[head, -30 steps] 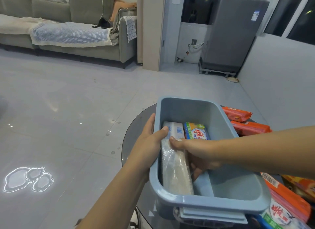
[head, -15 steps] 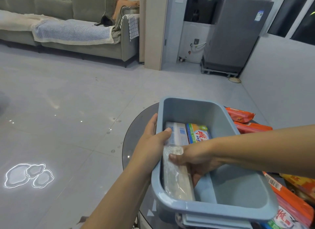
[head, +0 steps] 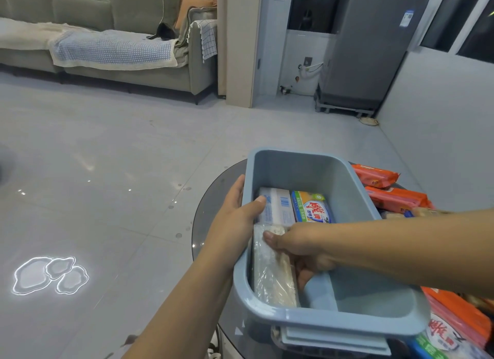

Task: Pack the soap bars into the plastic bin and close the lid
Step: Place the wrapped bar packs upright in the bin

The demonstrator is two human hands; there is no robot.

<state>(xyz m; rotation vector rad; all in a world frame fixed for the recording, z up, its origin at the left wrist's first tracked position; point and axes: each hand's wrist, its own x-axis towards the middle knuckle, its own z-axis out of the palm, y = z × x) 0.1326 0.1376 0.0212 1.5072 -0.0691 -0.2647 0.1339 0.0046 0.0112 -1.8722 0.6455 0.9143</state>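
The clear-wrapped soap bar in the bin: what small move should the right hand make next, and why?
Probably release it and withdraw. The right hand grips the clear-wrapped soap bar, which already lies against the left wall of the blue bin, while the left hand steadies the rim.

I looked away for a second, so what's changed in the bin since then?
The right hand slid the clear-wrapped soap bar back toward the near end, along the left wall of the bin, and still grips it. The left hand still holds the bin's left rim; the two boxed bars at the far end stayed put.

matt plastic bin (head: 315,168), glossy floor tiles (head: 107,171)
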